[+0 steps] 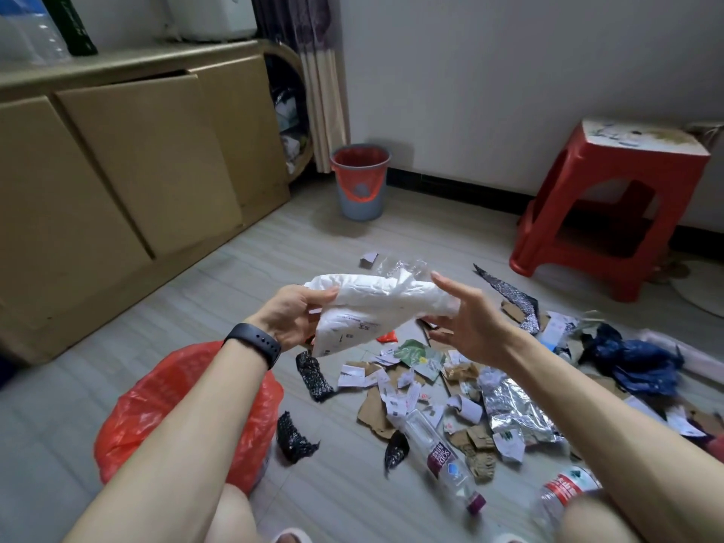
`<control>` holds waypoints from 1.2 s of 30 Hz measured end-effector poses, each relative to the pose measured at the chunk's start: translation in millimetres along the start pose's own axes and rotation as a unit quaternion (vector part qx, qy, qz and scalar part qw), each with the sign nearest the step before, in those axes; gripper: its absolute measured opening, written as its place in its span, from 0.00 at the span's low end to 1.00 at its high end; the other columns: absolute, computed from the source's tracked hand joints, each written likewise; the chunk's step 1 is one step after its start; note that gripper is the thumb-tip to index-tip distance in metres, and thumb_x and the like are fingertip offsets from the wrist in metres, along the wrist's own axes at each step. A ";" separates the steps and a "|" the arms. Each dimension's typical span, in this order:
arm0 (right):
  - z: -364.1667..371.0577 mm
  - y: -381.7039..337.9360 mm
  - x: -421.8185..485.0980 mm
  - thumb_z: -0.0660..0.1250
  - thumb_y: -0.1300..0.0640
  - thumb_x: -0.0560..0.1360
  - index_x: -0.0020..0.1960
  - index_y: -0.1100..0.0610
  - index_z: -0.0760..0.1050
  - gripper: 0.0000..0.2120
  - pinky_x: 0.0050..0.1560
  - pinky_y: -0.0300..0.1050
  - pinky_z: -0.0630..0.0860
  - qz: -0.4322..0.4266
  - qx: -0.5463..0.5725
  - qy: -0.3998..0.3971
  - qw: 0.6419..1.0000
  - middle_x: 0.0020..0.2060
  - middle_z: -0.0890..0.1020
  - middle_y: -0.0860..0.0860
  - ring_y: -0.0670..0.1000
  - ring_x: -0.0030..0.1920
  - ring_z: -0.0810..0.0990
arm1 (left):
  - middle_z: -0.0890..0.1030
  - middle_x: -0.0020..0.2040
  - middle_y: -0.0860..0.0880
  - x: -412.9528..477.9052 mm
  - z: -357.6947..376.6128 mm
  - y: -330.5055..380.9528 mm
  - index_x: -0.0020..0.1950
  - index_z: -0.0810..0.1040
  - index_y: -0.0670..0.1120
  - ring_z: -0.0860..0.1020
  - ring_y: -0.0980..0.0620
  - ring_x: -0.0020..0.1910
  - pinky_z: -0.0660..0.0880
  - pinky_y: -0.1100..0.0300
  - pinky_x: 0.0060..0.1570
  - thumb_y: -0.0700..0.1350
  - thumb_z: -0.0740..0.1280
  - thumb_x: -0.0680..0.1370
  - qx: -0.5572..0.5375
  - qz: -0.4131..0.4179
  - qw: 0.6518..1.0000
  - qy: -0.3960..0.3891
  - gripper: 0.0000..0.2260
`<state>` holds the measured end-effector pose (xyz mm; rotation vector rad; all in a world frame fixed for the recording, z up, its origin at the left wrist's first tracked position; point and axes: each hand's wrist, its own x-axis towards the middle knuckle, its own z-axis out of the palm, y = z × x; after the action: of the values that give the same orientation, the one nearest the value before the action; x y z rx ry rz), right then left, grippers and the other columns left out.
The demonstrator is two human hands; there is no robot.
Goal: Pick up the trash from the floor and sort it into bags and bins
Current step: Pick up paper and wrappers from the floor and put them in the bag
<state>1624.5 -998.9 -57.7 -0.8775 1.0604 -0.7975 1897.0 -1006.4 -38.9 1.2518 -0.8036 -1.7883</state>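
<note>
My left hand (292,315) grips the left end of a crumpled white plastic mailer bag (376,303), held above the floor. At the bag's right end my right hand (470,323) has its fingers spread and nearly straight, touching the bag from the side. A red plastic bag (156,405) lies open on the floor under my left forearm. Scattered trash covers the floor to the right: cardboard scraps (376,417), paper slips (356,376), a silver foil pouch (513,409), black mesh pieces (313,376), a clear bottle with a purple label (442,456) and another with a red label (564,491).
A grey bin with a red liner (361,182) stands by the far wall next to a curtain. A red plastic stool (611,209) stands at the right. Tan cabinets (117,182) run along the left. A dark blue bag (634,362) lies among the trash.
</note>
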 end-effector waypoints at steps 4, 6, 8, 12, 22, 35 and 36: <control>0.8 5.5 4.2 0.66 0.35 0.73 0.67 0.54 0.73 0.30 0.69 0.55 0.67 -0.012 -0.070 -0.015 0.997 0.64 0.80 0.51 0.49 0.66 0.75 | 0.78 0.62 0.36 0.2 4.8 0.5 0.67 0.74 0.35 0.79 0.42 0.55 0.81 0.49 0.52 0.39 0.66 0.77 -0.017 0.013 0.999 -0.028 0.18; 1.8 1.7 2.9 0.68 0.39 0.73 0.66 0.54 0.74 0.28 0.74 0.57 0.63 -0.062 -0.078 0.010 0.995 0.65 0.78 0.51 0.52 0.68 0.73 | 0.80 0.58 0.37 -0.6 3.2 1.1 0.64 0.76 0.36 0.81 0.44 0.51 0.82 0.50 0.48 0.39 0.67 0.76 -0.012 0.013 0.999 -0.029 0.16; 4.4 -0.7 1.4 0.70 0.41 0.73 0.65 0.55 0.75 0.26 0.74 0.58 0.64 -0.091 -0.084 0.008 0.992 0.63 0.80 0.52 0.53 0.67 0.75 | 0.81 0.56 0.39 -0.5 -0.6 1.3 0.62 0.77 0.37 0.82 0.45 0.48 0.82 0.52 0.44 0.39 0.67 0.77 -0.006 0.017 0.999 -0.027 0.14; 14.7 -4.6 -1.3 0.72 0.50 0.74 0.61 0.60 0.77 0.20 0.63 0.53 0.76 -0.110 -0.033 0.014 0.993 0.58 0.82 0.59 0.59 0.60 0.81 | 0.81 0.55 0.39 -1.4 -4.8 -0.4 0.63 0.77 0.38 0.83 0.47 0.45 0.82 0.55 0.39 0.41 0.69 0.75 0.028 0.027 0.999 -0.027 0.17; 19.9 -5.4 -3.4 0.72 0.71 0.72 0.61 0.52 0.81 0.22 0.38 0.46 0.81 -0.055 -0.046 0.040 0.997 0.55 0.82 0.60 0.57 0.43 0.84 | 0.80 0.46 0.46 1.3 -17.3 0.7 0.52 0.75 0.46 0.81 0.49 0.39 0.80 0.59 0.30 0.27 0.69 0.73 0.069 0.091 0.991 0.075 0.16; 84.1 3.0 20.1 0.70 0.76 0.70 0.47 0.52 0.86 0.20 0.49 0.49 0.84 -0.205 -0.133 0.119 0.962 0.51 0.85 0.51 0.53 0.50 0.84 | 0.81 0.45 0.43 -16.6 -39.5 9.3 0.51 0.80 0.40 0.80 0.48 0.43 0.81 0.56 0.45 0.45 0.72 0.76 -0.011 -0.010 0.991 0.137 0.10; 89.6 4.7 21.6 0.69 0.75 0.69 0.47 0.50 0.86 0.21 0.52 0.50 0.83 -0.208 -0.154 0.118 0.959 0.52 0.85 0.49 0.53 0.52 0.84 | 0.81 0.45 0.43 -16.2 -44.2 9.6 0.52 0.80 0.39 0.79 0.49 0.42 0.81 0.56 0.46 0.40 0.70 0.76 -0.029 -0.009 0.988 0.150 0.07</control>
<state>1716.3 -996.9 -49.0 -1.3236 1.2492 -1.1265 1944.5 -999.4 -37.4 1.4495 -0.5670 -1.5737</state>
